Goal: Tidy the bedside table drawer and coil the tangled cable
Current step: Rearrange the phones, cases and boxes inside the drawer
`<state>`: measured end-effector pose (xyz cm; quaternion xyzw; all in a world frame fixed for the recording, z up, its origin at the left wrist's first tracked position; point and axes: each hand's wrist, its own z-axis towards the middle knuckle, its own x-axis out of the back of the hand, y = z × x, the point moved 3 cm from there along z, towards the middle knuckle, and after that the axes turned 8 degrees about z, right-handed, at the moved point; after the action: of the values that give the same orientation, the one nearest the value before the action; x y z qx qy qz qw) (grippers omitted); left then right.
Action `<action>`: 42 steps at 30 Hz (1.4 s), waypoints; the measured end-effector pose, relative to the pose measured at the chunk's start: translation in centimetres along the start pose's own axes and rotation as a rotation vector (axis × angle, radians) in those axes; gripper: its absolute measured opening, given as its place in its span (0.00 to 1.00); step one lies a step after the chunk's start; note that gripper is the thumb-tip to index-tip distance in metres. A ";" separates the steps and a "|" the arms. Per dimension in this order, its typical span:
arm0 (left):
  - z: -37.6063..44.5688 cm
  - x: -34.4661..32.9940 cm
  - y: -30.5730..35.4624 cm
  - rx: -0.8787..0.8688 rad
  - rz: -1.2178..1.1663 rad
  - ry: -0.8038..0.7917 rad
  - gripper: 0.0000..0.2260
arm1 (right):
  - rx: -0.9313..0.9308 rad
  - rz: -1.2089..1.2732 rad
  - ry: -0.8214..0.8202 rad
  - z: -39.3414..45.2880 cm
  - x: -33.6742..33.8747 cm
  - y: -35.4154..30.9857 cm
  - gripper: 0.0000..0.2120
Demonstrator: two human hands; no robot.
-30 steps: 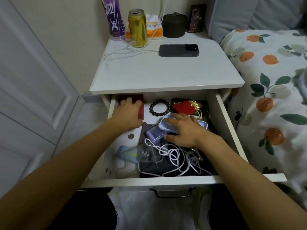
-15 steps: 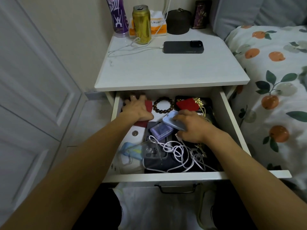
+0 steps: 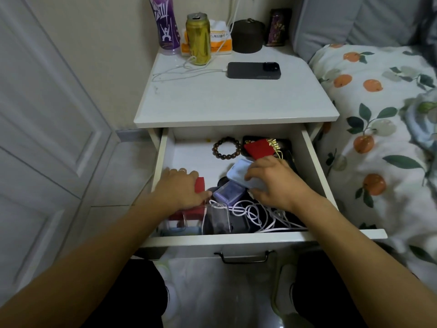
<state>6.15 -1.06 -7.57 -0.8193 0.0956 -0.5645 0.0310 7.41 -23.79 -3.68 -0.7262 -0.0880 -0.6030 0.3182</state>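
My right hand (image 3: 274, 183), curled around the pale blue case (image 3: 238, 172), sits just behind the tangled white cable (image 3: 255, 213), nearer than my left hand (image 3: 182, 188) gripping the red box (image 3: 199, 184).

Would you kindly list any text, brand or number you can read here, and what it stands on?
None reads clearly.
Tissue pack: dark print, too blurred to read.
Purple bottle: white graphics, no legible words.
Dark box: ornate print, unreadable.
Gold can: no legible label.
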 end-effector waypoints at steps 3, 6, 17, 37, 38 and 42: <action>-0.7 1.3 0.6 -0.135 -0.305 0.195 0.24 | 0.022 0.130 0.049 -1.3 0.2 -1.3 0.06; -1.5 2.5 2.1 -0.302 -0.457 0.174 0.16 | -0.049 0.201 -0.170 -2.7 -0.9 -1.4 0.04; -4.4 0.7 1.4 -0.349 -0.651 -0.171 0.14 | -0.037 -0.256 -0.479 -1.7 -2.9 -1.6 0.20; -3.5 0.8 4.5 -0.345 -0.051 0.018 0.24 | -0.413 0.661 -0.366 -3.1 -1.2 2.5 0.34; -3.5 0.9 4.7 -0.359 -0.065 0.040 0.22 | -0.420 0.675 -0.347 -3.2 -1.1 2.7 0.29; -3.7 1.9 3.9 -0.360 -0.435 0.088 0.14 | -0.363 0.794 -0.177 -3.6 -0.4 2.9 0.12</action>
<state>2.85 -5.01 -5.10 -0.7875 0.0175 -0.5670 -0.2410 5.89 -28.02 -4.84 -0.7967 0.2781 -0.3751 0.3836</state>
